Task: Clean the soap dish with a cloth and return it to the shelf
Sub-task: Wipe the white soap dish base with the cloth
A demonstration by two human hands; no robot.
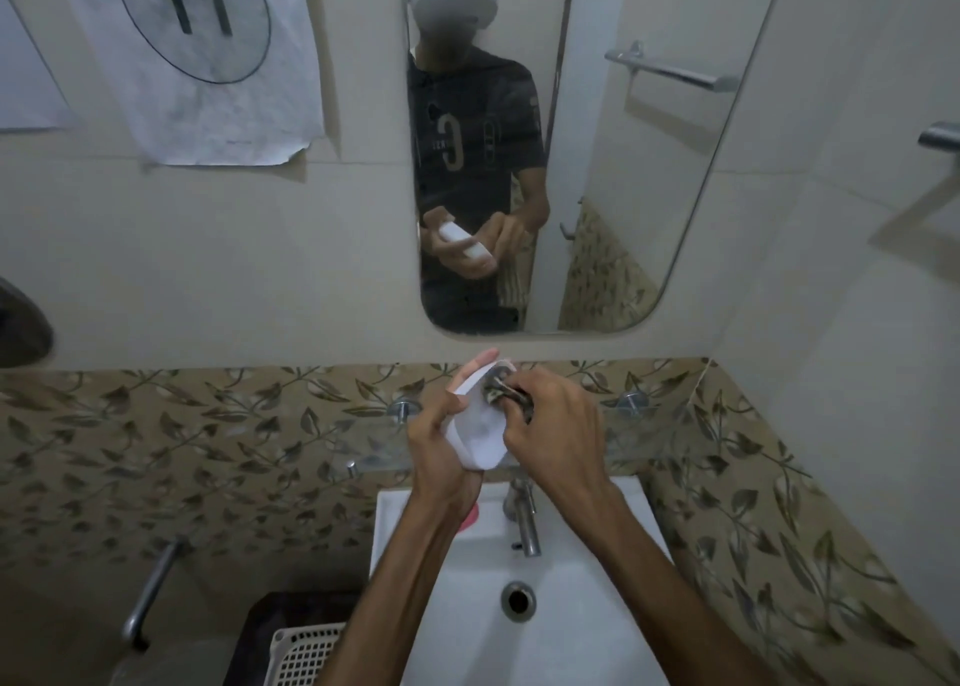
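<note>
Left hand (439, 438) grips soap dish (480, 436) upright, cloth (501, 392) inside.

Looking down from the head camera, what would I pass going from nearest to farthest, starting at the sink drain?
Sink drain → tap → soap dish, held in the left hand while the right hand rubs it with the cloth → mirror.

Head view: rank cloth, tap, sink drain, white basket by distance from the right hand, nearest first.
1. cloth: gripped in the right hand, against the soap dish.
2. tap: just below the hand.
3. sink drain: lower, in the basin.
4. white basket: bottom left, beside the sink.
</note>
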